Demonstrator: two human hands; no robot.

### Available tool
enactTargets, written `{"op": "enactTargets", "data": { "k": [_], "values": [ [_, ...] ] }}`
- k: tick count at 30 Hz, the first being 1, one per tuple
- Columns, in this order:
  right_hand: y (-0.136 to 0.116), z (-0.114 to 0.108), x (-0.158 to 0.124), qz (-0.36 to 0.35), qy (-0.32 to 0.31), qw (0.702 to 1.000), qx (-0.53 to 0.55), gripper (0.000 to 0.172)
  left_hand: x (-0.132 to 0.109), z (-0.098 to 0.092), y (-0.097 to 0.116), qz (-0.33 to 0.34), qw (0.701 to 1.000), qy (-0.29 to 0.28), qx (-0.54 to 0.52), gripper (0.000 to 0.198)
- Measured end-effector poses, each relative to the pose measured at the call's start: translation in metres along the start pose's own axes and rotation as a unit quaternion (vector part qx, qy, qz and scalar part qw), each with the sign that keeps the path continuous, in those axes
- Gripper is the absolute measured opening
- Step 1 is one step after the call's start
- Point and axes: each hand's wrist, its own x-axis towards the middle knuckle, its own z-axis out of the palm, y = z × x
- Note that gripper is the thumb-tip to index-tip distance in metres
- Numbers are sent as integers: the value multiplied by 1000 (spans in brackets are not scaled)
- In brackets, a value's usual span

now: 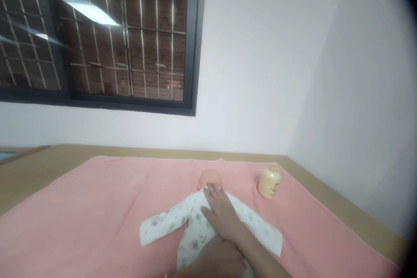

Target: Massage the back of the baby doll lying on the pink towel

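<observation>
A baby doll (pixel 199 226) in a white long-sleeved outfit with a small print lies on its back, its sleeves spread out to both sides. Its round head (pixel 210 177) is at the far end. My right hand (pixel 223 213) lies flat on the upper chest, fingers stretched toward the neck and thumb apart. Lower down, my left hand (pixel 216 258) is over the doll's belly, close to my right forearm. Motion blurs the left hand and its fingers are not clear. The doll's lower body is hidden by my arms and the frame edge.
A pale yellow bottle (pixel 269 182) stands right of the doll's head. Under both is a pink blanket (pixel 97 208) on a tan padded surface (pixel 74 150). Behind are a white wall (pixel 254 61) and a dark-framed window (pixel 192 52) with bars.
</observation>
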Motion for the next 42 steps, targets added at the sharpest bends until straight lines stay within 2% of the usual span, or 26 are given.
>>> {"op": "enactTargets", "data": {
  "k": [3, 6, 8, 10, 12, 15, 19, 21, 24, 29, 31, 36, 42],
  "values": [
    [2, 6, 2, 69, 23, 997, 6, 66, -10, -8, -2, -38, 998, 42, -33, 25],
    [4, 12, 5, 167, 35, 985, 1, 70, -11, -16, -4, -121, 982, 105, -99, 33],
    [6, 16, 5, 213, 46, 976, -15, 72, -6, -19, -7, -204, 960, 140, -129, 36],
    [6, 20, 4, 226, 65, 972, -27, 71, 0, -21, -14, -296, 938, 144, -107, 41],
    [6, 22, 1, 221, 82, 971, -29, 69, 8, -22, -26, -375, 917, 117, -74, 47],
    [2, 20, -3, 234, 88, 968, -22, 70, 18, -24, -47, -421, 906, 18, -48, 54],
    [0, 14, -3, 246, 79, 966, -14, 69, 29, -28, -70, -493, 863, -107, -38, 67],
    [2, 12, 0, 237, 70, 969, -7, 70, 36, -30, -76, -532, 834, -145, -29, 71],
    [5, 12, 4, 236, 73, 969, 6, 71, 45, -32, -82, -590, 791, -164, -11, 74],
    [10, 5, 10, 227, 81, 970, 12, 72, 56, -32, -93, -632, 761, -148, 1, 87],
    [13, -1, 13, 232, 57, 971, 29, 75, 58, -34, -98, -642, 752, -146, -18, 88],
    [29, -9, 27, 263, -14, 961, 79, 84, 59, -42, -112, -643, 736, -186, -105, 78],
    [52, -7, 38, 275, -72, 947, 147, 89, 49, -36, -130, -629, 738, -189, -157, 84]
  ]
}}
